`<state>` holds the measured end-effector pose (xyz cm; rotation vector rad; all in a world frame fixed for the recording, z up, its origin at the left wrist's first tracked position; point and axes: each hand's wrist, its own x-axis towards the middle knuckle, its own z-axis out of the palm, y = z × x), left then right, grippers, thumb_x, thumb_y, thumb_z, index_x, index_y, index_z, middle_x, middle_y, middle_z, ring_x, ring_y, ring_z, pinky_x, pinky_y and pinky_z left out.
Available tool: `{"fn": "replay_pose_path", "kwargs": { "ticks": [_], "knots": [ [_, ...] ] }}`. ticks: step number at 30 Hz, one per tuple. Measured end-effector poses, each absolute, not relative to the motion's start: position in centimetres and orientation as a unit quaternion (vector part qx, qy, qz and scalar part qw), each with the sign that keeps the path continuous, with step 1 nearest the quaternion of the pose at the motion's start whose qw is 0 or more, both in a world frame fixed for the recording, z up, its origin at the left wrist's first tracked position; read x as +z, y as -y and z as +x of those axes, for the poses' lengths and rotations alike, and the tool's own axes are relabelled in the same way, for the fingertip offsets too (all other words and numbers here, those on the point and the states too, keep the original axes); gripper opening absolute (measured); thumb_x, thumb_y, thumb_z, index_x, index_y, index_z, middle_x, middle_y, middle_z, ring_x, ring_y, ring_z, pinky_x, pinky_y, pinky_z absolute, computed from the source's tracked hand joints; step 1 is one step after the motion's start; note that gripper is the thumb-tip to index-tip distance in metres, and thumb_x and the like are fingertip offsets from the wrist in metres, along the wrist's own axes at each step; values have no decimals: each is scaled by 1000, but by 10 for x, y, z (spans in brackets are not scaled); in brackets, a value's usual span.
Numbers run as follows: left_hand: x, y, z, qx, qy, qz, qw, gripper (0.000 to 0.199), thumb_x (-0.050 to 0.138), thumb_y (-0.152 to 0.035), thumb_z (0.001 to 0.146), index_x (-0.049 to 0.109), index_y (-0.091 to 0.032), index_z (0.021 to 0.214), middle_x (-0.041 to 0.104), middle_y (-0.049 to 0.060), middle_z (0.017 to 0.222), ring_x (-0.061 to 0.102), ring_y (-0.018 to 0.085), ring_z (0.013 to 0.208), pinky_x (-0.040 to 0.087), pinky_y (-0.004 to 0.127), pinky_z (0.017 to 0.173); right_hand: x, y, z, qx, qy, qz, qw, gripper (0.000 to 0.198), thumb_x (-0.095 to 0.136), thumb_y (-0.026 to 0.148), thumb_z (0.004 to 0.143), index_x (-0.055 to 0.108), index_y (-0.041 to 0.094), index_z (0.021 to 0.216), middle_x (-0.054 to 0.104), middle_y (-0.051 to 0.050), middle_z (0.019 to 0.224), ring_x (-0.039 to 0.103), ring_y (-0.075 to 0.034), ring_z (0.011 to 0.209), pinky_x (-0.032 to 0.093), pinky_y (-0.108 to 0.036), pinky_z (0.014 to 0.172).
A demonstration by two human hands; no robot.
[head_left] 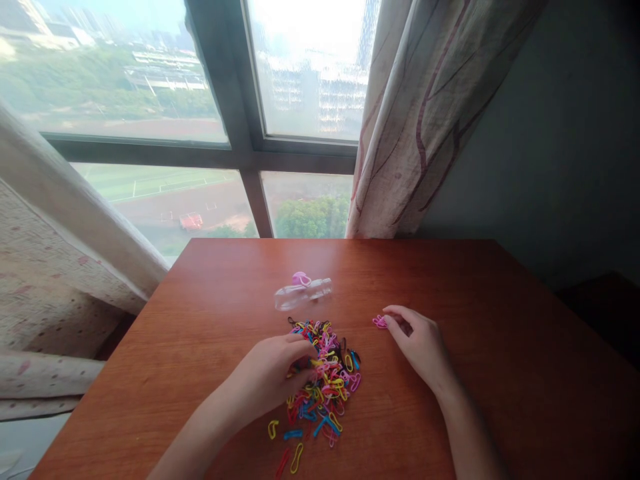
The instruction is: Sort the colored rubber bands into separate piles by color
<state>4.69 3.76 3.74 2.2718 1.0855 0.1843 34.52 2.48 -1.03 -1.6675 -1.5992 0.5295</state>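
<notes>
A heap of small coloured rubber bands (327, 393) lies on the wooden table, in pink, yellow, red, blue and black. Reaching into its left side, my left hand (277, 367) has its fingers curled and thumb bent in, closed on bands at the tips; which ones is hard to make out. To the right of the heap, my right hand (414, 333) pinches at a small bunch of pink rubber bands (379, 322), thumb and forefinger close together at its edge. Behind the heap a clear plastic bottle (295, 297) lies on its side, with a pink cap (300, 279) beside it.
The brown wooden table (240, 267) reaches to a window with a grey frame (245, 157). Curtains (400, 120) hang on both sides. A few loose bands, including a yellow rubber band (297, 458), lie in front of the heap near my left forearm.
</notes>
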Motion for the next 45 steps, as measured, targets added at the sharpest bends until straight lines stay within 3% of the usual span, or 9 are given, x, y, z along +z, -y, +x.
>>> {"fn": "replay_pose_path", "kwargs": {
  "ticks": [8, 18, 26, 30, 35, 40, 45],
  "knots": [
    [39, -41, 45, 126, -396, 851, 321, 17, 53, -10, 87, 67, -19, 88, 67, 3, 84, 60, 16, 74, 42, 21, 65, -7, -24, 342, 204, 635, -646, 371, 20, 57, 32, 90, 72, 20, 94, 75, -6, 92, 68, -21, 76, 53, -30, 69],
    [43, -40, 46, 181, -386, 840, 336, 18, 52, -21, 95, 70, -20, 92, 68, 4, 89, 62, 16, 79, 44, 23, 70, -3, -22, 333, 218, 635, -631, 388, 17, 56, 28, 93, 71, 20, 95, 75, -6, 93, 69, -21, 81, 52, -29, 73],
    [41, -32, 61, 219, -389, 820, 358, 16, 53, -22, 96, 69, -19, 93, 66, 2, 83, 59, 15, 76, 42, 23, 69, 14, -6, 285, 323, 741, -470, 355, 15, 60, 26, 94, 69, 22, 105, 69, -1, 84, 61, -14, 71, 46, -24, 66],
    [38, -27, 68, 205, -383, 823, 367, 17, 53, -20, 95, 69, -18, 91, 64, 2, 80, 57, 14, 72, 41, 23, 67, 17, -4, 273, 315, 758, -440, 364, 12, 62, 28, 95, 70, 20, 95, 69, -1, 80, 60, -14, 69, 44, -23, 65],
    [42, -30, 63, 203, -387, 822, 365, 16, 53, -21, 95, 68, -19, 92, 65, 2, 81, 58, 14, 74, 42, 23, 68, 15, -8, 292, 290, 738, -478, 378, 17, 60, 30, 95, 71, 20, 86, 68, -1, 74, 60, -14, 66, 44, -24, 63],
    [48, -38, 49, 161, -393, 833, 355, 15, 55, -21, 93, 68, -19, 85, 65, 2, 79, 58, 15, 72, 41, 22, 64, 7, -18, 337, 218, 625, -616, 427, 23, 59, 39, 92, 72, 20, 88, 73, -5, 82, 66, -18, 69, 49, -26, 63],
    [43, -38, 48, 137, -411, 841, 325, 11, 58, -20, 89, 68, -20, 95, 68, 4, 90, 62, 18, 79, 45, 24, 69, 1, -23, 362, 154, 595, -692, 378, 29, 56, 43, 90, 71, 20, 84, 74, -6, 77, 67, -21, 67, 50, -28, 63]
  ]
}}
